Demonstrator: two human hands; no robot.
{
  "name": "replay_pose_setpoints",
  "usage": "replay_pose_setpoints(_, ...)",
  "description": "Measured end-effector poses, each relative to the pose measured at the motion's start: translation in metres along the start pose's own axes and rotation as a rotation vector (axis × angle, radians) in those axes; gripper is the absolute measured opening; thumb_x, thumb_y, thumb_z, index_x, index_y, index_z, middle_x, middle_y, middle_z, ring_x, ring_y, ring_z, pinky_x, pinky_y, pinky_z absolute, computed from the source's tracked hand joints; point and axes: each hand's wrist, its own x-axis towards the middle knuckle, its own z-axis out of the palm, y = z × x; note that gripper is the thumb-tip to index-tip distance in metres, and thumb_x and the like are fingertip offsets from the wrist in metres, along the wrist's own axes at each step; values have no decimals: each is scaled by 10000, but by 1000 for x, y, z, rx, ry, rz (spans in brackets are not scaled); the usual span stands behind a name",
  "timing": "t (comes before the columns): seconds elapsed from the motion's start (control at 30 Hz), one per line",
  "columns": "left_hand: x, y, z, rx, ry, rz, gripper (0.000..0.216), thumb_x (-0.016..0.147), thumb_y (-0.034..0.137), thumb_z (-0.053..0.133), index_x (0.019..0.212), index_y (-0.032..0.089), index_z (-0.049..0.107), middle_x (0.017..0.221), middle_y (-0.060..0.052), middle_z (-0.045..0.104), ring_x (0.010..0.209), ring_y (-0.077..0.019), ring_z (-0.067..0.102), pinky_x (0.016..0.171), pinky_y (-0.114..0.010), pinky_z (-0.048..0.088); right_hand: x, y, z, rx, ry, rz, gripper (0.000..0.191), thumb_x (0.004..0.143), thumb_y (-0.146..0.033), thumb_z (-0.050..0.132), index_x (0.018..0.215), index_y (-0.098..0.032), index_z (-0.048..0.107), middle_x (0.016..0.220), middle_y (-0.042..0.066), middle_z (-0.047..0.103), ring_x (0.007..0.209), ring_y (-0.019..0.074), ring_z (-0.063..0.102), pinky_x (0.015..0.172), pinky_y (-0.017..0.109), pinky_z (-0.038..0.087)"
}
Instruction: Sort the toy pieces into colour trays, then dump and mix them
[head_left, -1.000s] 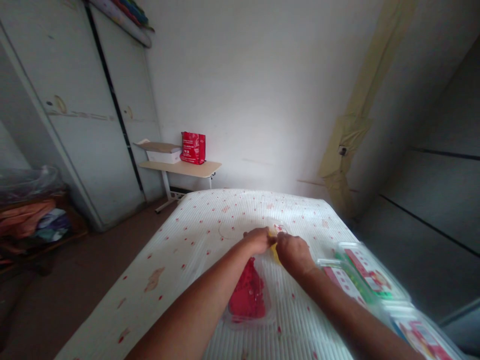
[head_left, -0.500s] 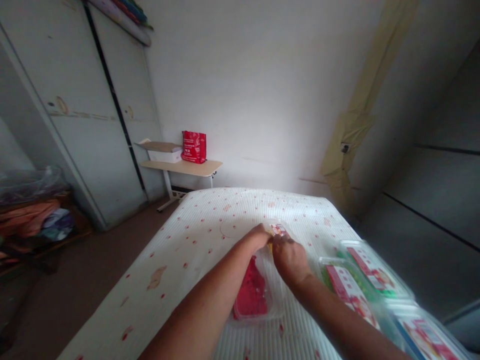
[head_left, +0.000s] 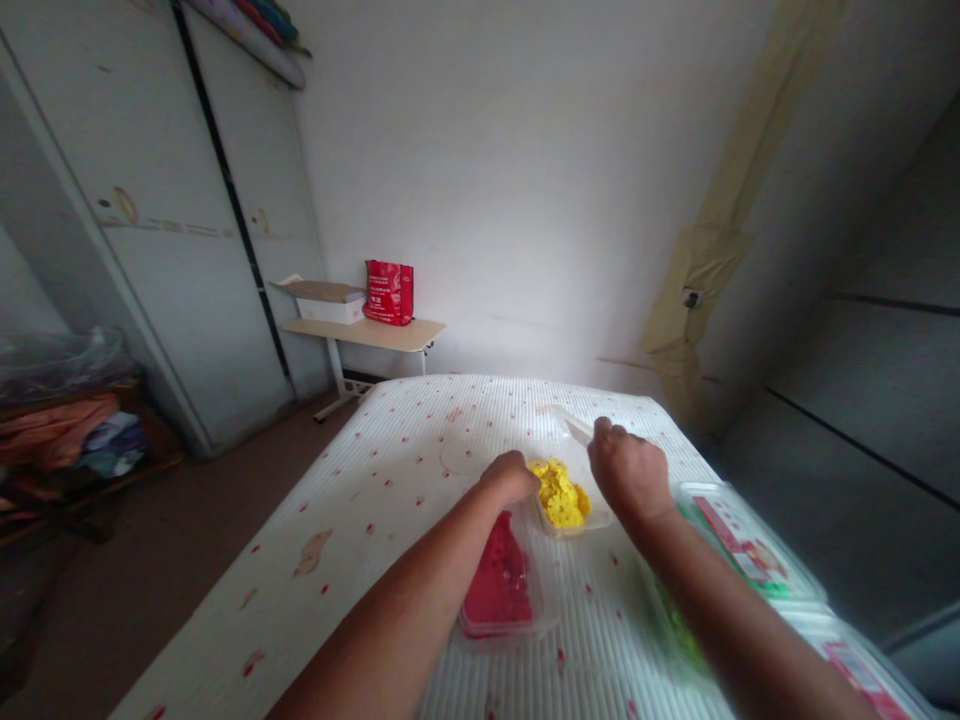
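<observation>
Lying between left hand (head_left: 511,478) and right hand (head_left: 628,468): clear plastic box (head_left: 598,520) of yellow pieces (head_left: 561,497) | right: clutching translucent plastic lid (head_left: 574,427) | left: at box's left rim, cannot tell grip

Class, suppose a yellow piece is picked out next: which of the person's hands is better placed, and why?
Probably the left hand: it is at the edge of the box, beside the yellow pieces, while the right hand holds the raised clear lid.
</observation>
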Motion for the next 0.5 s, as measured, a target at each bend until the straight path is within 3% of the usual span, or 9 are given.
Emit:
replay_pose_setpoints(0.13, -13, 0, -15, 46, 61, -9, 292, 851, 337, 525, 1082, 161, 550, 1080, -63, 586, 936, -188, 583, 799, -392, 485, -1, 19, -19, -24, 109, 101, 141, 845, -166, 399, 841, -136, 537, 691, 78, 643, 543, 157, 605, 442, 217, 218)
replay_pose_setpoints(0.27, -31, -15, -40, 59, 97, 24, 308, 783, 374, 591, 1001, 157, 605, 1065, -88, 618, 979, -219, 577, 843, -394, 443, -23, 30, -38, -10, 185, 96, 163, 852, -238, 412, 790, -172, 547, 620, 36, 621, 466, 133, 540, 434, 237, 165)
replay_pose_setpoints(0.43, -51, -59, -55, -3, 60, 81, 505, 509, 417, 739, 951, 187, 653, 1103, -96, 637, 1032, -271, 565, 838, -304, 421, -98, 24, -43, 201, 194, -118, 245, 858, -261, 380, 742, -198, 587, 663, 64, 634, 562, 171, 597, 458, 247, 374)
replay_pose_setpoints(0.5, -56, -74, -53, -58, 18, 78, 497, 485, 401, 733, 925, 182, 659, 1015, -77, 670, 951, -253, 600, 757, -280, 449, -136, 14, -34, 263, 138, -193, 237, 848, -183, 383, 819, -211, 616, 802, 90, 680, 728, 216, 649, 538, 279, 488)
